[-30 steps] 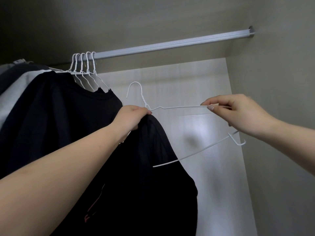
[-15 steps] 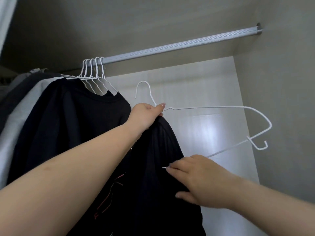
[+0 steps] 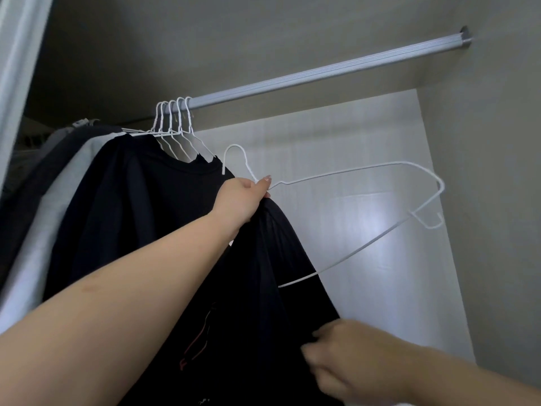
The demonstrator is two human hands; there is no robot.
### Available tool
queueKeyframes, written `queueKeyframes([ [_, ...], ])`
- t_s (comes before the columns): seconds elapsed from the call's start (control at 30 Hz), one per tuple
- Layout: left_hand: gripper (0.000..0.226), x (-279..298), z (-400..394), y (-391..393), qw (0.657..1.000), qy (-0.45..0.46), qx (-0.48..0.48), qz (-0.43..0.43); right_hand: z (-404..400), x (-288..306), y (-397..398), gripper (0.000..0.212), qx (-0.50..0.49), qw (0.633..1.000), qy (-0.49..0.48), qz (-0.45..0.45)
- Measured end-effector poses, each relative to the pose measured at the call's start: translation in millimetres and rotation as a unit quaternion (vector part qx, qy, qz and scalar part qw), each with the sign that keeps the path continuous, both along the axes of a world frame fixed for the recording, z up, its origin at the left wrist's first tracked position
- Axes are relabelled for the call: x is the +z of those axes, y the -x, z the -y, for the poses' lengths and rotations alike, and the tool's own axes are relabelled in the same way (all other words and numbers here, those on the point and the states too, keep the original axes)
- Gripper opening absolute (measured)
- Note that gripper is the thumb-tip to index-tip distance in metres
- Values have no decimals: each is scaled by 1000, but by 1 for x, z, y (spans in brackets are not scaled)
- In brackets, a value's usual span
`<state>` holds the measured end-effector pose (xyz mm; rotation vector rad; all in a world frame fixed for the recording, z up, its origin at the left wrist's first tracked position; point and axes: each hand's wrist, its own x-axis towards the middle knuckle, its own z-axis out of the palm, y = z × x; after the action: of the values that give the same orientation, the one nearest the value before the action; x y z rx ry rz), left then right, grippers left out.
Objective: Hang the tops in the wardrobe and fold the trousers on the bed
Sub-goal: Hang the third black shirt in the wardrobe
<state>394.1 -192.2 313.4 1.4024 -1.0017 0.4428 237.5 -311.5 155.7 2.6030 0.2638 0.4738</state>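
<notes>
On my feed both arms come in bare. The left forearm (image 3: 123, 294) is uncovered from the frame's edge to the wrist, and I can see a small, faint mark on its upper side. The left hand (image 3: 243, 197) is bare too, with one long, neatly shaped fingernail (image 3: 267, 178) showing, pale and slightly glossy. The right forearm (image 3: 468, 382) is likewise bare as far as I can follow it. The right hand (image 3: 351, 356) is smeared by blur, so I cannot make out its nails or any finer detail.
</notes>
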Motion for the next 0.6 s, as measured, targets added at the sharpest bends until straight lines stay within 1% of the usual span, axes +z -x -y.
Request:
queueKeyframes([
  [0.07, 47, -1, -9, -12, 999, 1, 34, 24, 18, 10, 14, 40, 6, 999, -13, 38],
  [0.13, 53, -6, -19, -24, 995, -16, 71, 62, 38, 26, 34, 56, -17, 997, 33, 63],
  [0.17, 55, -9, -22, -28, 993, -30, 82, 79, 48, 37, 44, 60, -42, 994, 61, 79],
  [0.23, 56, -15, -24, -35, 989, -49, 94, 106, 62, 55, 60, 57, -99, 985, 95, 104],
  [0.4, 55, -17, -18, -30, 985, -45, 96, 137, 72, 88, 78, 51, -144, 970, 157, 115],
  [0.5, 56, -12, -20, -29, 983, -46, 90, 153, 77, 106, 91, 52, -169, 965, 162, 120],
  [0.6, 56, -10, -24, -28, 978, -82, 86, 173, 79, 121, 102, 53, -161, 965, 156, 136],
])
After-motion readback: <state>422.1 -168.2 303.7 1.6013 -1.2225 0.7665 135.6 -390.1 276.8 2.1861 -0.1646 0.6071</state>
